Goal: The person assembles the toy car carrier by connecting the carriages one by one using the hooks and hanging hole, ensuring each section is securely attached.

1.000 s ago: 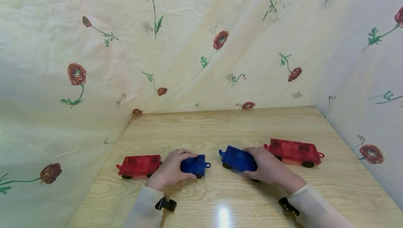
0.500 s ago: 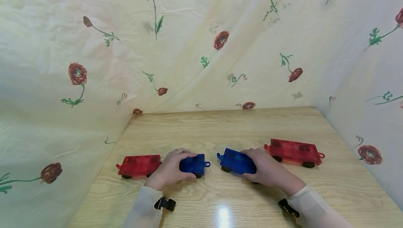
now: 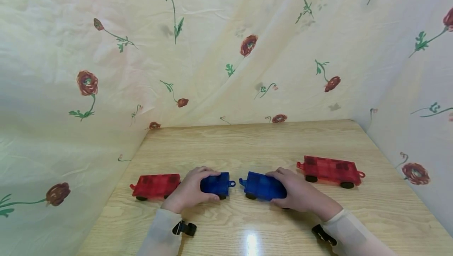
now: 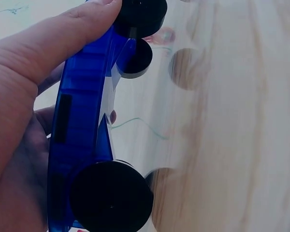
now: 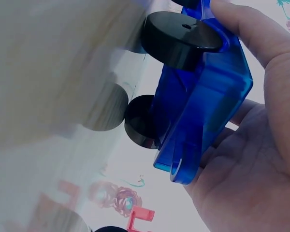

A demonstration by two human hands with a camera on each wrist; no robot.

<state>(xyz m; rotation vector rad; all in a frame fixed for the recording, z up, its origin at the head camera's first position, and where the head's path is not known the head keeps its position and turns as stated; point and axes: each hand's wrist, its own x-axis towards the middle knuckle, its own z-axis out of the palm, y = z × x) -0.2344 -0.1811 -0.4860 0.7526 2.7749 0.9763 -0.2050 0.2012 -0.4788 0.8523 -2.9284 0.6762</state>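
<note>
My left hand [image 3: 191,189] grips a see-through blue toy train car [image 3: 216,184] by its long sides, thumb on the near side. This car has black wheels and a ring [image 3: 232,184] at its right end. With my right hand [image 3: 293,189] I hold a second blue toy train car [image 3: 263,186], its hook [image 3: 242,181] pointing left at that ring. A small gap shows between hook and ring. In the left wrist view the thumb [image 4: 63,38] lies along the blue side wall. Black wheels [image 5: 179,41] sit close over the shiny table in the right wrist view.
A red toy train car [image 3: 157,186] stands left of my left hand, its right end hidden behind that hand. Another red car [image 3: 330,170] stands behind my right forearm. Flowered cloth [image 3: 212,51] encloses the back and sides of the wooden table [image 3: 226,142].
My right hand has moved left and slightly nearer with its blue car, which has turned straighter, narrowing the gap between hook and ring. The left hand and its car have barely shifted.
</note>
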